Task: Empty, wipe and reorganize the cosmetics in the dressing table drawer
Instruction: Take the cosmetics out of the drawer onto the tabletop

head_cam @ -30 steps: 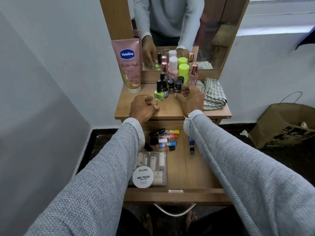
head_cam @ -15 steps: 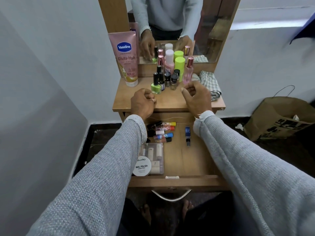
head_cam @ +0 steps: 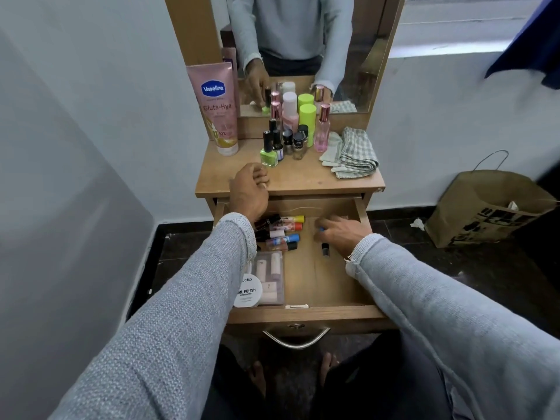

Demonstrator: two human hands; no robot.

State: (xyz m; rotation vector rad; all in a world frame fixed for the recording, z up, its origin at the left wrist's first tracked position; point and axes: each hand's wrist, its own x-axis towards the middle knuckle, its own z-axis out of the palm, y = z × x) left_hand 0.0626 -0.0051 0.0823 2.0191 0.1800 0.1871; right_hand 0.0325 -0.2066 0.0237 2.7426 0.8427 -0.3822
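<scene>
Open wooden drawer (head_cam: 298, 312): our right hand (head_cam: 336, 234) fingers curl over a small blue-capped tube (head_cam: 321, 229), grip unclear; left hand (head_cam: 250, 192) relaxed, empty. Risk: knocking the black-capped vial (head_cam: 325, 249) just beneath.

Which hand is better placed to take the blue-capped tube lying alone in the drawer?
The right hand: it is already inside the drawer, over the blue-capped tube. The left hand rests at the tabletop's front edge.

Right hand (head_cam: 335, 234) blurred, hiding a blue-tipped item (head_cam: 321, 228).
</scene>
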